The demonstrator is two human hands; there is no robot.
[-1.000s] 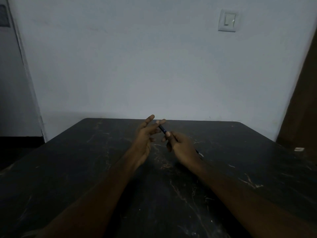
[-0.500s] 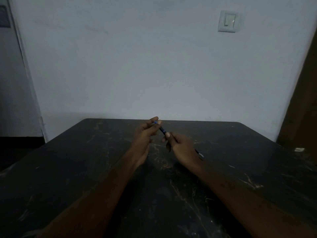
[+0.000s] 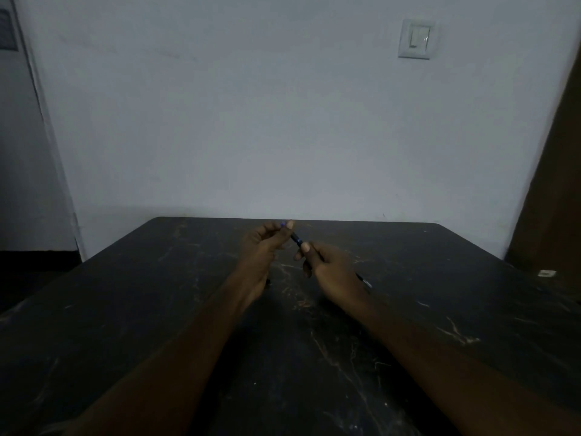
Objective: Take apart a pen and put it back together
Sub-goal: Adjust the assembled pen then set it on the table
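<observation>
While both forearms reach across the dark, scratched bench [image 3: 163, 309] toward its far edge, a dark pen [image 3: 296, 239] spans the gap between the hands, raised above the surface. Left hand [image 3: 264, 247]: fingertips pinched closed on the pen's far end, where a small blue tip shows. Right hand [image 3: 330, 269]: fingers curled around the pen's body, thumb on top; a pale tip sticks out behind the hand near the bench. Small white object [image 3: 546, 273]: near the bench's right edge. Wall switch [image 3: 416, 39]: on the pale wall behind.
</observation>
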